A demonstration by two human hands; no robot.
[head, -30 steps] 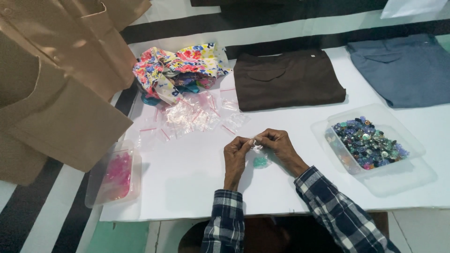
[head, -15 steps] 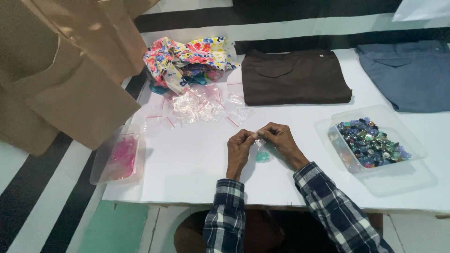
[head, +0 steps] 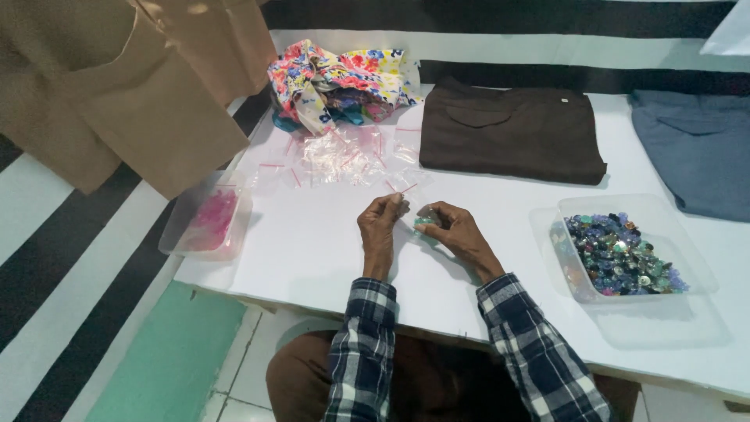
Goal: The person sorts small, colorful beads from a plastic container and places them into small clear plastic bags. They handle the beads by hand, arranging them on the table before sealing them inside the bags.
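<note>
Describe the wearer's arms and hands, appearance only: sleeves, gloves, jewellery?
Both arms wear long plaid sleeves in dark navy and white check, the left sleeve and right sleeve ending at the wrists with buttoned-style cuffs. The left hand and right hand are bare: no gloves. No rings, watch or bracelets can be made out at this size.

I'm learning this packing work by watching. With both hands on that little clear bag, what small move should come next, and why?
Probably press the bag's red-striped mouth closed. The left hand pinches the small clear bag at its top, the right hand holds its lower end, and something greenish seems to be inside.
</note>
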